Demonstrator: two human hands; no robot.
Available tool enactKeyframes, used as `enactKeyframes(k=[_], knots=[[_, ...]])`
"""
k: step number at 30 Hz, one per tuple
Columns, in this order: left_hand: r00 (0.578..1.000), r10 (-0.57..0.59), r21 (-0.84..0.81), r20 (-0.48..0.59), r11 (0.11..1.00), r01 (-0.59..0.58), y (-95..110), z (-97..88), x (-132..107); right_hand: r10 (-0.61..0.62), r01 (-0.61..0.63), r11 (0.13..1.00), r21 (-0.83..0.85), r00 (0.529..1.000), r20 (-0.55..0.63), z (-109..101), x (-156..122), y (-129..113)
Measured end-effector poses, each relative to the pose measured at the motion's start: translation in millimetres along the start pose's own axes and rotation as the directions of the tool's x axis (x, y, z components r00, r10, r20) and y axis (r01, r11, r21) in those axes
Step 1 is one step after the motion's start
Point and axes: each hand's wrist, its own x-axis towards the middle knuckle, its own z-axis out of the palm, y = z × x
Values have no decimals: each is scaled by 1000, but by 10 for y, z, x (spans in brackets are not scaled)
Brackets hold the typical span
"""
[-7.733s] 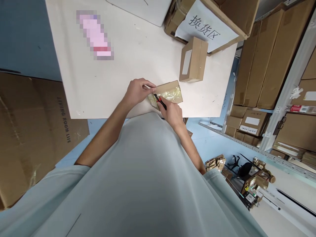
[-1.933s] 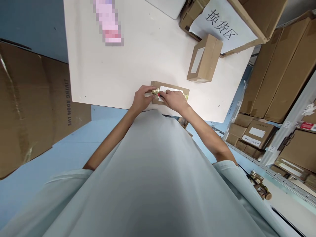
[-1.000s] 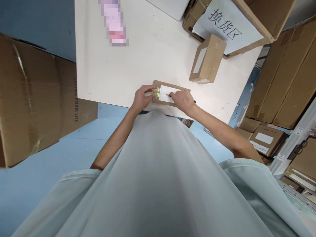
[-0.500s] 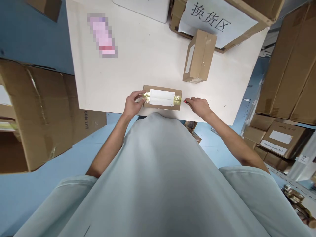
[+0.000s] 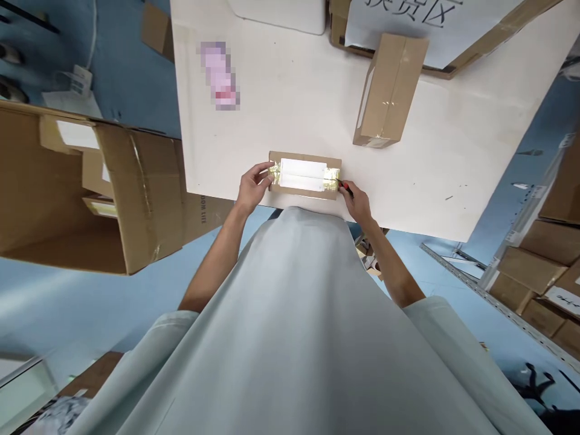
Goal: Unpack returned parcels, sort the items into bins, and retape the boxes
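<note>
A small flat cardboard box (image 5: 304, 191) lies near the front edge of the table, with a white label (image 5: 302, 174) on top and shiny yellowish tape at both ends. My left hand (image 5: 254, 186) holds the box's left end between thumb and fingers. In my right hand (image 5: 359, 202) is a slim red and black knife (image 5: 347, 188). Its tip is at the taped right end of the box; I cannot tell how deep it reaches. Behind to the right stands a taller closed cardboard box (image 5: 390, 90).
At the back of the white table (image 5: 290, 109) is a large carton with a paper sign (image 5: 408, 36). A blurred pink item (image 5: 218, 75) lies back left. A big open carton (image 5: 149, 199) holding boxes stands left of the table. Stacked cartons (image 5: 534, 272) are at the right.
My right hand has moved closer to the box, and the knife tip now sits over its right taped end. My left hand keeps its hold. The whole view has shifted.
</note>
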Motion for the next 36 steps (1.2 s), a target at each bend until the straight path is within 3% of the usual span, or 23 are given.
enactKeyframes(k=[7,13,18,24,27,30,36], knots=[[997,-34,98,-65,994,40,8,-134,-46,158,-151,986,71,983,-98,75,-134,-18],[995,-45,154,-93,986,59,20,-228,-12,204,-205,968,144,979,21,195,-6,-45],[984,-31,186,-177,981,64,-64,-413,-43,127,-130,967,219,992,29,309,96,-314],[972,-23,259,-234,962,85,-168,-560,52,102,-111,973,203,993,54,179,71,-819],[978,9,250,-210,967,45,-228,-499,192,127,-131,989,74,990,57,48,27,-1044],[987,-3,235,-160,971,41,-273,-316,311,139,-139,990,6,990,3,-89,-25,-1213],[987,-23,75,161,997,11,-223,94,329,110,-123,982,-146,990,-93,-243,-108,-1492]])
